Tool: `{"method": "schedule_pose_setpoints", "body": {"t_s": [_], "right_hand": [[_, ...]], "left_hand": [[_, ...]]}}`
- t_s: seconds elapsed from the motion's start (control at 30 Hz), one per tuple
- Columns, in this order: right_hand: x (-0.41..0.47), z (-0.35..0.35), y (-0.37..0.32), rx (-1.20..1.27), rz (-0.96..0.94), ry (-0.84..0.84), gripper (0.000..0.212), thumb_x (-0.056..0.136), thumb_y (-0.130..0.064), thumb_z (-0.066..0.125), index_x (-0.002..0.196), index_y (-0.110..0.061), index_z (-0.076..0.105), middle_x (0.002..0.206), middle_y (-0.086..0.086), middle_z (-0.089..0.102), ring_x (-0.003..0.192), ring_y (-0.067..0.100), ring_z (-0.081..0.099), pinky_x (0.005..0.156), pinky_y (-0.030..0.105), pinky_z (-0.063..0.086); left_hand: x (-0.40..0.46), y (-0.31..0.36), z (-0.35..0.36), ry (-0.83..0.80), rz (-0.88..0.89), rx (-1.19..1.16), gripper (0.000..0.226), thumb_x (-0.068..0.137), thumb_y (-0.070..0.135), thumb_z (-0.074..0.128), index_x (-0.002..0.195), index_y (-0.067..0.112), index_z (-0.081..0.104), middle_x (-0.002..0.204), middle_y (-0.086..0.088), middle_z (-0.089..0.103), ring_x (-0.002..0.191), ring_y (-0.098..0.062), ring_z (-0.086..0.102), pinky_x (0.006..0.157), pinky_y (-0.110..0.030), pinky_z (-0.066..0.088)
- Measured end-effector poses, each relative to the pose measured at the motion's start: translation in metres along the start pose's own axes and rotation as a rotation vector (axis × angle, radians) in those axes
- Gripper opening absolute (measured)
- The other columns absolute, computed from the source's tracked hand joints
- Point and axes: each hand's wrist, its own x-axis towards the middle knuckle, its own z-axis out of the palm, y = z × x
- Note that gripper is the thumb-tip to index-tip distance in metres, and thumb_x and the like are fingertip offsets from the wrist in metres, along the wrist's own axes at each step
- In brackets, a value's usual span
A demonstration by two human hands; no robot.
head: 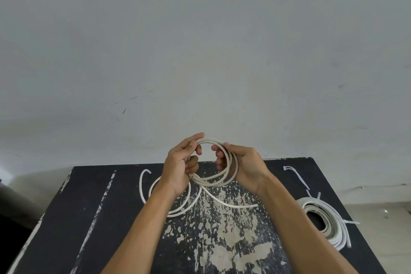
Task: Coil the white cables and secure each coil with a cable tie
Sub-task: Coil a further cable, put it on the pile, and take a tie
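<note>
A white cable (213, 181) is partly wound into a small coil held above the black table (93, 218). My left hand (181, 164) grips the coil's left side, its fingers curled round the strands. My right hand (240, 162) holds the coil's right side, with the loops running between thumb and fingers. The rest of this cable trails loose on the table, with one end at the left (146, 171) and one at the right (253, 206). Loose white cable ties (297, 177) lie at the table's back right.
A stack of finished white coils (329, 222) bound with cable ties lies at the table's right edge. The black tabletop is worn, with pale patches in the middle. A plain grey wall rises behind the table.
</note>
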Motion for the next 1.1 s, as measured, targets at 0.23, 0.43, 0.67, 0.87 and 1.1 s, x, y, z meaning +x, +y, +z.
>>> {"method": "schedule_pose_setpoints", "body": {"t_s": [0.23,0.43,0.67,0.87,1.1], "right_hand": [[0.002,0.023,0.015,0.118,-0.128,0.281,0.028,0.096,-0.021,0.052,0.081,-0.005,0.070,0.057,-0.001,0.040,0.049,0.014,0.037,0.052,0.030,0.039],[0.001,0.028,0.014,0.171,-0.155,0.253,0.031,0.094,-0.019,0.053,0.082,-0.006,0.078,0.063,0.001,0.050,0.051,0.014,0.046,0.052,0.028,0.045],[-0.003,0.016,-0.001,-0.413,-0.073,0.187,0.043,0.102,-0.042,0.050,0.079,-0.017,0.077,0.070,0.004,0.067,0.054,0.016,0.060,0.053,0.028,0.050],[0.002,0.016,0.007,-0.383,-0.116,0.325,0.045,0.103,-0.042,0.056,0.067,-0.015,0.050,0.050,-0.007,0.030,0.043,0.012,0.022,0.042,0.026,0.025],[0.004,0.011,-0.002,-0.103,-0.254,0.464,0.043,0.105,-0.039,0.051,0.069,-0.016,0.047,0.049,-0.009,0.029,0.042,0.011,0.022,0.040,0.025,0.027]], "left_hand": [[-0.003,-0.009,0.008,0.009,0.014,0.017,0.031,0.094,0.020,0.059,0.119,0.013,0.075,0.078,0.003,0.057,0.049,-0.008,0.022,0.042,-0.016,0.026],[-0.004,-0.006,0.010,0.045,0.000,-0.019,0.027,0.097,0.021,0.057,0.114,0.015,0.077,0.078,0.003,0.060,0.048,-0.009,0.028,0.041,-0.019,0.031],[-0.005,-0.001,0.007,-0.021,-0.061,0.153,0.027,0.101,0.010,0.053,0.109,0.012,0.079,0.073,-0.001,0.060,0.040,-0.007,0.021,0.036,-0.017,0.019],[-0.005,-0.003,0.008,-0.028,-0.116,0.077,0.031,0.096,0.031,0.060,0.111,0.009,0.076,0.077,-0.004,0.064,0.047,-0.010,0.039,0.045,-0.023,0.036],[-0.022,-0.014,-0.019,-0.183,-0.193,0.343,0.067,0.098,0.060,0.041,0.127,0.005,0.067,0.104,-0.014,0.072,0.095,-0.033,0.069,0.095,-0.046,0.051]]}}
